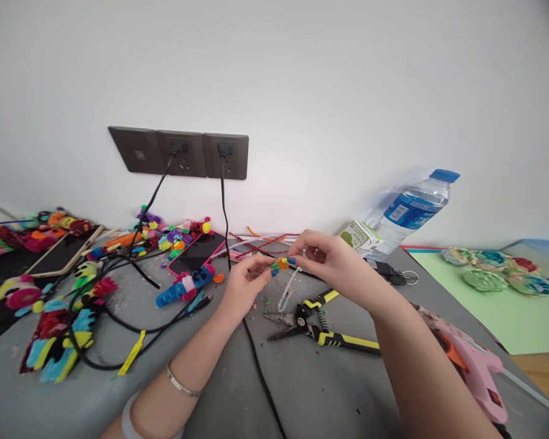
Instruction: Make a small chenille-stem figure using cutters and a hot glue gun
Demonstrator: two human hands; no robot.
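Note:
Above the middle of the grey table, my left hand [247, 285] pinches the green end of a small green and orange fuzzy piece [282, 263], perhaps coiled pipe cleaner. My right hand [322, 261] grips its orange end with thumb and fingers. A pale glittery pipe cleaner [287, 290] slants down below my right fingers; whether it joins the piece I cannot tell. Just beneath lie yellow and black pliers-like cutters [302, 322], jaws apart and pointing left. To the left of my left hand rests a blue pipe-cleaner figure [183, 286].
Black cables [153, 329] loop across the table from wall sockets [178, 152]. Pipe-cleaner figures [61, 335] crowd the left side. A water bottle [407, 210] leans against the wall. At right are a pink glue gun [482, 372] and green paper [498, 317] bearing several crumpled rosettes.

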